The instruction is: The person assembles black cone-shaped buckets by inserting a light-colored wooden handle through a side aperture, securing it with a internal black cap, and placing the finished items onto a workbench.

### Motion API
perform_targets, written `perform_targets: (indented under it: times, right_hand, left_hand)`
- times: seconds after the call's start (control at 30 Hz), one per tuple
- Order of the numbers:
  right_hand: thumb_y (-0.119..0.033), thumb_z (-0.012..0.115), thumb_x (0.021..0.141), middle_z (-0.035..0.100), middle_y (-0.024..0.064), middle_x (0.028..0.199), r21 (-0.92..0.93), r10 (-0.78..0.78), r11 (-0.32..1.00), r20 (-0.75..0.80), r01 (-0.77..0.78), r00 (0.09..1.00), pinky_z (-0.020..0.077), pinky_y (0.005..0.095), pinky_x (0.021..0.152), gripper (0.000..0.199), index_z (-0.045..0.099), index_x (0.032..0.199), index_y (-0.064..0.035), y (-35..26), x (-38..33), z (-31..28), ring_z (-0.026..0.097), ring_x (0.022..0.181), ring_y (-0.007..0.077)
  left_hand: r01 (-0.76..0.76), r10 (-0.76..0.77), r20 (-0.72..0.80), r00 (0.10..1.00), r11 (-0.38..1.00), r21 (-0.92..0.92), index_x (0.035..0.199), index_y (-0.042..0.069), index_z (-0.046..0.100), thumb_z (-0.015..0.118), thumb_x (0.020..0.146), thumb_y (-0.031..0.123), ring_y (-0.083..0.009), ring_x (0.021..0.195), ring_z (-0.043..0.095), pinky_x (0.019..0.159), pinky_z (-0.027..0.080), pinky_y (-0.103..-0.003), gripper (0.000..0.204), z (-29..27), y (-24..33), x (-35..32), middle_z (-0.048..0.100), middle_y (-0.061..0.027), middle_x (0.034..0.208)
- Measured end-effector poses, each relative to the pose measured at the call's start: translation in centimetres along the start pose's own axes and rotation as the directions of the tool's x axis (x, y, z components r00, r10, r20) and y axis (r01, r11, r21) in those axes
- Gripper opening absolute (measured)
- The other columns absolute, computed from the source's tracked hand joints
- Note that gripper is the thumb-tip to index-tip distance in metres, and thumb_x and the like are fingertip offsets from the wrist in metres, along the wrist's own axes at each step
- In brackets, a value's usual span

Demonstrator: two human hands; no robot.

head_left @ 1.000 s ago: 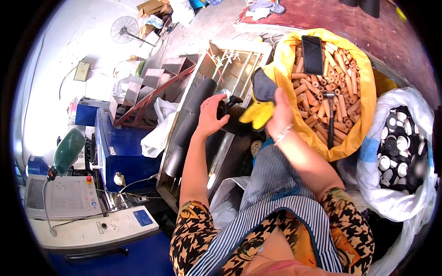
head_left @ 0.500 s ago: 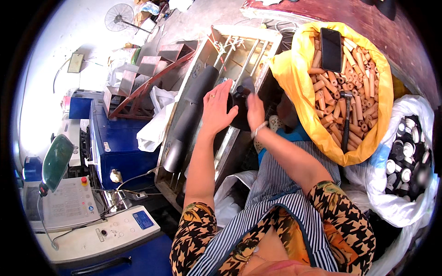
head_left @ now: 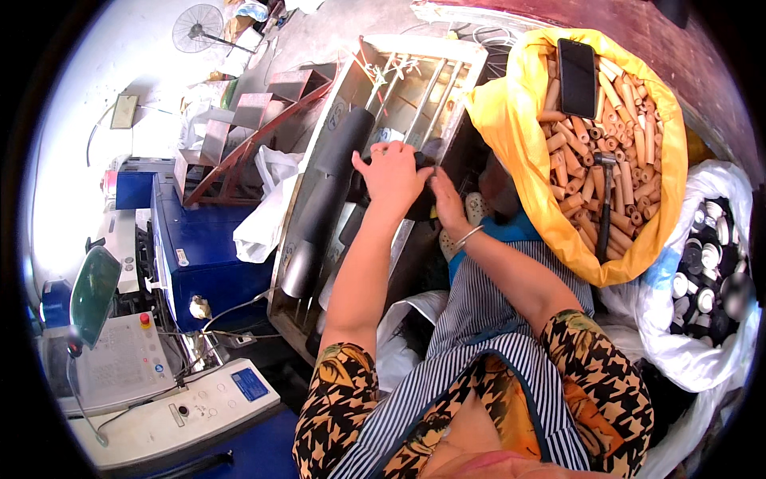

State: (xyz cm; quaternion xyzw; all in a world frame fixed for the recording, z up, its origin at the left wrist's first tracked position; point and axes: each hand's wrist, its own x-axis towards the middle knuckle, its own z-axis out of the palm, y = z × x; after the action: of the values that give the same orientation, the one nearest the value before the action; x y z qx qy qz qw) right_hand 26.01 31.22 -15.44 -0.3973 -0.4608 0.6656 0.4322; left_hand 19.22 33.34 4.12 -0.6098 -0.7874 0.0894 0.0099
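Note:
My left hand [head_left: 391, 177] is over the wooden box [head_left: 467, 52], its little finger stuck out and its other fingers bent down around a black cylindrical piece [head_left: 423, 158]. My right hand [head_left: 449, 201] comes in from the right, its fingers closed against the same piece. Most of the piece is hidden under the hands, and its exact kind does not show. Just left of my left hand, a row of black cylinders [head_left: 329, 191] lies end to end along the box. Metal rods [head_left: 435, 100] run lengthwise, with white ties [head_left: 399, 70] at the far end.
On the right stands a yellow sack [head_left: 519, 96] of brown tubes, with a phone [head_left: 576, 78] and a hammer [head_left: 606, 203] on them. A white sack [head_left: 694, 351] holds black and white round parts. To the left are a metal rack [head_left: 255, 140], a blue cabinet [head_left: 211, 247] and a control panel [head_left: 120, 359].
My left hand has turned from flat and stretched to bent-fingered, and moved right and slightly nearer. My right hand has shifted slightly nearer and no longer blurs. The view has shifted a little.

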Motion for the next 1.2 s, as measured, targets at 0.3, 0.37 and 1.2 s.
perform_targets:
  times: [0.3, 0.37, 1.2]
  right_hand:
    - [-0.035, 0.041, 0.100, 0.057, 0.0127, 0.133, -0.263, -0.252, 0.684, 0.791, 0.681, 0.558, 0.0432, 0.0418, 0.099, 0.040, 0.059, 0.124, -0.0080, -15.7, 4.9, -1.2, 0.053, 0.119, 0.0336]
    - [-0.039, 0.037, 0.102, 0.056, 0.0145, 0.134, -0.200, -0.058, 0.826, 0.900, 0.527, 0.433, 0.0426, 0.0399, 0.102, 0.044, 0.059, 0.123, -0.0078, -19.7, 4.3, 0.9, 0.050, 0.124, 0.0357]
    - [-0.032, 0.061, 0.082, 0.052, 0.0048, 0.142, -0.316, -0.642, -0.018, 0.731, 0.949, 0.232, 0.0191, 0.0508, 0.117, 0.050, 0.062, 0.128, -0.0126, -19.3, -16.8, 0.1, 0.042, 0.136, 0.0260]
  left_hand:
    - [-0.498, 0.323, -0.439, 0.838, 0.782, -0.375, 0.087, 0.010, 0.062, 0.082, 0.067, 0.026, -0.0414, 0.145, 0.023, 0.113, 0.018, -0.058, 0.032, -6.8, -4.1, -7.9, 0.038, -0.0139, 0.151]
    - [-0.536, 0.319, -0.471, 0.822, 0.713, -0.452, 0.086, 0.007, 0.061, 0.081, 0.068, 0.024, -0.0434, 0.145, 0.023, 0.116, 0.021, -0.051, 0.031, -6.5, -4.8, -8.7, 0.038, -0.0184, 0.151]
    - [-0.083, -0.610, 0.264, 0.747, -0.480, -0.873, 0.129, -0.001, 0.054, 0.052, 0.101, 0.037, -0.0258, 0.101, 0.066, 0.088, 0.054, -0.039, 0.047, -0.7, -4.2, -20.3, 0.064, -0.0129, 0.121]
